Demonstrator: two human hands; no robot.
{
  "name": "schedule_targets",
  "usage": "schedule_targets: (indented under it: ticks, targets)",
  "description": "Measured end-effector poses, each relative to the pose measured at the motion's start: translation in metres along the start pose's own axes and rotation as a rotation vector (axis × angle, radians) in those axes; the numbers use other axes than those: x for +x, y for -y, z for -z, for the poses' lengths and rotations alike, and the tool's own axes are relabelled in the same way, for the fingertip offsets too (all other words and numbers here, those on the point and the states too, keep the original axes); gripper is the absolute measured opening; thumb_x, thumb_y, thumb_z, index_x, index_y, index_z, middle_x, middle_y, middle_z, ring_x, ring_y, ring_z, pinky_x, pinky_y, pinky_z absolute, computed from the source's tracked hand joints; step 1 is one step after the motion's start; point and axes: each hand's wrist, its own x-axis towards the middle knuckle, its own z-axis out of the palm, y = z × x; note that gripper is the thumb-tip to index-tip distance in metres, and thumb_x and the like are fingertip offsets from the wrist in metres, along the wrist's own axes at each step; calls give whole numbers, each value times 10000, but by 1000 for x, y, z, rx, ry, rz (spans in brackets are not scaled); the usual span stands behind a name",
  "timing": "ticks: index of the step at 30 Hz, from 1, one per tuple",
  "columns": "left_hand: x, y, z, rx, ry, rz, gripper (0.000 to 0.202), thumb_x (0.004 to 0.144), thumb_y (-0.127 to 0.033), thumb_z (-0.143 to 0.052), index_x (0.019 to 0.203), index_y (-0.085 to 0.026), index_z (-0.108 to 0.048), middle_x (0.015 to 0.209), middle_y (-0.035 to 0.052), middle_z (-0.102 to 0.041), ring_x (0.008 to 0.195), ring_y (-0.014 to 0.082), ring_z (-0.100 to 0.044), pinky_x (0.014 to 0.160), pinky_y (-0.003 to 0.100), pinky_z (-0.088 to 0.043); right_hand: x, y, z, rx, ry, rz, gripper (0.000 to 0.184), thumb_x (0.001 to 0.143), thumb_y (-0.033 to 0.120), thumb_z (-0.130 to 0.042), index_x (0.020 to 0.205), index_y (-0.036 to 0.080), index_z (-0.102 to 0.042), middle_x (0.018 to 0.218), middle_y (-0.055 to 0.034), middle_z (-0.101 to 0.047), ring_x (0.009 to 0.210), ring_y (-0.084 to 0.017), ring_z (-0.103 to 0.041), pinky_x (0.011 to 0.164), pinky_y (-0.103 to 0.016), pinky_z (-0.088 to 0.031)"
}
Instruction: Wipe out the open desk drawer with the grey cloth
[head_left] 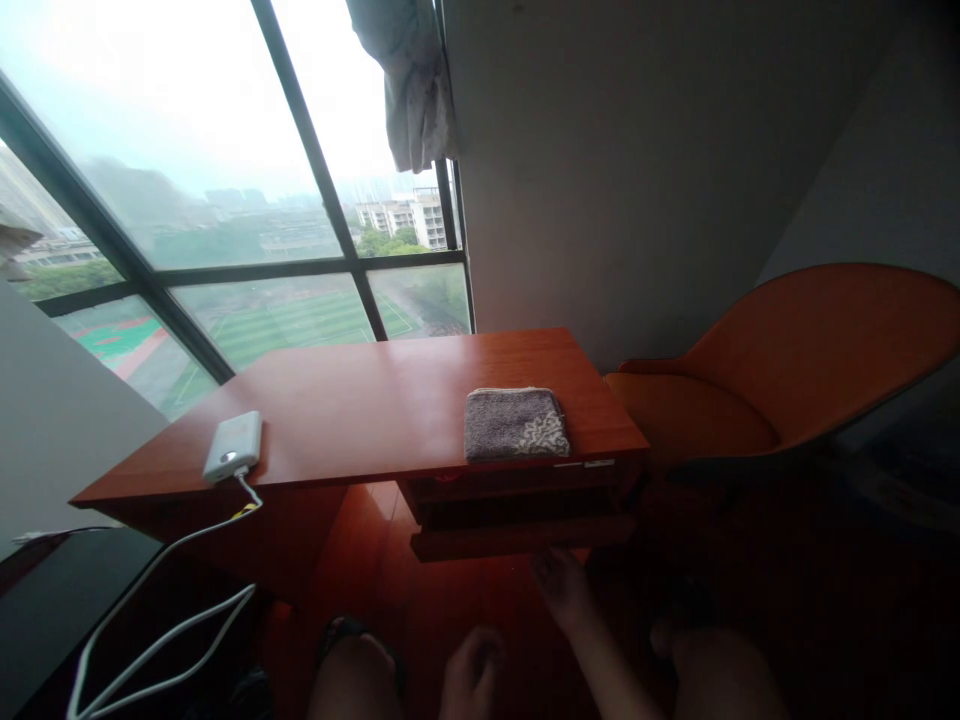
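Observation:
My right hand (561,588) reaches forward low, just below the front of a slightly pulled-out drawer (517,520) under the red-brown wooden desk (375,400); its fingers look spread and it holds nothing. My left hand (471,672) hangs near my knee with fingers curled, nothing visible in it. A folded grey towel (514,423) lies on the desk's right front corner, above the drawer.
A white power bank (233,445) lies at the desk's left front edge with a white cable (161,640) trailing to the floor. An orange chair (787,370) stands right of the desk. A large window and a tied curtain (412,80) are behind.

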Motion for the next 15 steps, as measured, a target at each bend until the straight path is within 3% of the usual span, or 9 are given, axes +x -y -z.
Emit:
schedule_targets:
  ticks: [3,7,12,15]
  targets:
    - [13,-51,26,93,-110,-166,193,810,-356,-518,807,-189,-615,778,55,-647,752,210,-602,685,280,-482,-23,-11,17,45,-20,-34,104,643,235,-616,722,245,-549,745,-7,-692,827,-203,-682,886,-408,-539]
    - [42,-129,51,315,-197,-419,204,843,-251,-456,961,-193,-611,935,63,-662,875,215,-628,762,319,-514,-47,-29,39,-5,-55,-44,90,627,259,-574,712,250,-547,757,-21,-697,862,-222,-690,925,-428,-521]
    - [89,-217,51,613,-308,-736,264,900,-226,-415,1112,-214,-572,1145,85,-602,1074,220,-561,957,385,-447,-72,-35,63,-340,76,-52,157,733,408,-548,734,258,-592,814,-51,-703,966,-271,-666,921,-520,-498]
    - [120,-249,41,909,-311,-806,389,894,-294,-475,1271,-204,-500,1341,116,-500,1299,295,-385,1115,524,-221,-91,-28,71,-563,157,-63,276,812,477,-541,925,241,-630,955,-65,-688,996,-260,-633,857,-529,-516]
